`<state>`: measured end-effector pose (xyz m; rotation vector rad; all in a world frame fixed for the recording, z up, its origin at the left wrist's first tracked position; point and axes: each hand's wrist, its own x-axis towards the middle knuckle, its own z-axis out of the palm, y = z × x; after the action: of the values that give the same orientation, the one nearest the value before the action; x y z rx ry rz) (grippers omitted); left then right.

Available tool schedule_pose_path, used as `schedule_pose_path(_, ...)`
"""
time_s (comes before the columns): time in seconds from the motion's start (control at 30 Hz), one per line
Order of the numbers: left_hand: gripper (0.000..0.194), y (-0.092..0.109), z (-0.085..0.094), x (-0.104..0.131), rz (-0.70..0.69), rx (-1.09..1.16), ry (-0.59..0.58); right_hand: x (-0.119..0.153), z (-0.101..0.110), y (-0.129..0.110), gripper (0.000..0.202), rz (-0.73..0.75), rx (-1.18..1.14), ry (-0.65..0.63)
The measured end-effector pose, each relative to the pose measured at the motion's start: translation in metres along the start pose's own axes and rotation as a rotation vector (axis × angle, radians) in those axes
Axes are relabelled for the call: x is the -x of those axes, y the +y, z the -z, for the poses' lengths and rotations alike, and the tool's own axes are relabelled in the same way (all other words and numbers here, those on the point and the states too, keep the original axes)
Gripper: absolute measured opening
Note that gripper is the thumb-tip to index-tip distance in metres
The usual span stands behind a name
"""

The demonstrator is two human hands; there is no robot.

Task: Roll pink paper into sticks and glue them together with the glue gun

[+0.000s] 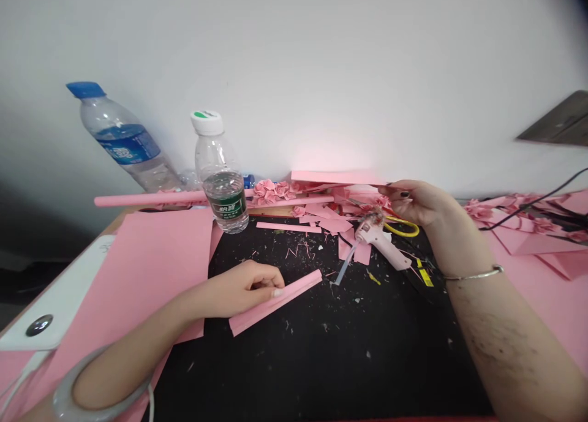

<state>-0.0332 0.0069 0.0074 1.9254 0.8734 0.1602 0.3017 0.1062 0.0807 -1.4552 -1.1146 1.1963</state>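
My left hand (255, 287) is closed on a folded strip of pink paper (289, 297), thumb on top, low over the black mat (321, 373). Toward the wall, my right hand (416, 204) pinches the right end of a pink paper sheet (337, 177); part of its grip is hidden. Just below that hand lie yellow-handled scissors (404, 227) and a pale pink glue gun (383, 244) with a clear glue stick (345, 266) jutting from its back. Pink paper roses (271, 191) and paper scraps (328, 217) are heaped beside them.
A green-labelled water bottle (225, 189) stands at the mat's back left, with a blue-capped bottle (126, 140) leaning behind. Pink sheets (160, 250) and a white device (59, 299) with a cable lie left. More paper flowers (519, 211) and a black cord (533, 201) are right.
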Motion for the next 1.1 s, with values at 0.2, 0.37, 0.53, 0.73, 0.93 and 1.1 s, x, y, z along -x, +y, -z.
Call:
schedule_pose_path(0.2,0.022,0.002,0.0,-0.001,-0.02,-0.141,0.0,0.024,-0.007,0.006,0.016,0.034,0.311,0.16)
schedule_pose_path(0.37,0.02,0.006,0.0,-0.004,-0.038,-0.244,0.002,0.063,-0.019,0.005,0.033,0.313,0.566,0.508)
schedule_pose_path(0.53,0.019,0.011,0.001,-0.006,-0.038,-0.4,0.013,0.097,-0.049,0.013,0.008,0.586,0.892,0.125)
schedule_pose_path(0.73,0.019,0.012,0.0,-0.01,-0.067,-0.596,0.038,0.103,-0.083,0.052,0.018,0.697,1.129,-0.657)
schedule_pose_path(0.93,0.017,0.011,-0.003,-0.013,-0.098,-0.697,0.041,0.101,-0.089,0.063,0.024,0.743,1.103,-0.725)
schedule_pose_path(1.1,0.024,0.008,-0.004,-0.014,-0.2,-0.768,0.108,0.105,-0.088,0.063,0.022,0.733,1.125,-0.715)
